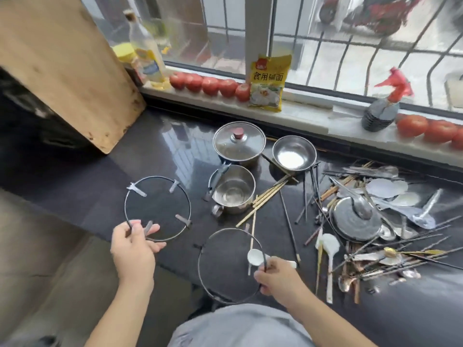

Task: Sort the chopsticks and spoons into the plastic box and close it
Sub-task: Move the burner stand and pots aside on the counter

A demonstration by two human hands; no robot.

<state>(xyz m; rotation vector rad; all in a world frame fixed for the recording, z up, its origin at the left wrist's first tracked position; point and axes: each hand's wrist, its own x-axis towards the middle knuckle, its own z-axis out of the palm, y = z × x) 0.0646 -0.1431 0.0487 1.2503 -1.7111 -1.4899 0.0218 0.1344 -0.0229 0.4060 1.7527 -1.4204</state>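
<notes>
**A:** What are the hands doing?

**B:** At lower left of the frame, the left hand pinches the near rim of a round wire pot stand, thumb and fingers curled round the wire. At lower centre, the right hand grips the right edge of a second wire stand in the same way. Both stands lie on or just above the dark countertop; I cannot tell which.

**A:** Where are the chopsticks and spoons?

**B:** Still loose. A tangled pile of metal spoons, white spoons and dark chopsticks fills the right side of the frame, spread around a round metal lid. Several wooden chopsticks lie in the centre, beside a small steel pot. One white ceramic spoon rests just beside the right hand, over the second stand's rim.

**A:** And the plastic box?

**B:** No plastic box shows anywhere in the view, so I cannot say where it is or whether it is open.

**A:** How far along is the job, then?

**B:** By my judgement, barely begun. Nothing appears sorted, and neither hand holds a utensil. The hands seem busy with the stands, perhaps clearing space. All the gathering, the boxing and the closing of the lid remain.

**A:** Anything else nearby?

**B:** A lidded pot and a steel bowl sit above centre; tomatoes line the windowsill.
</notes>
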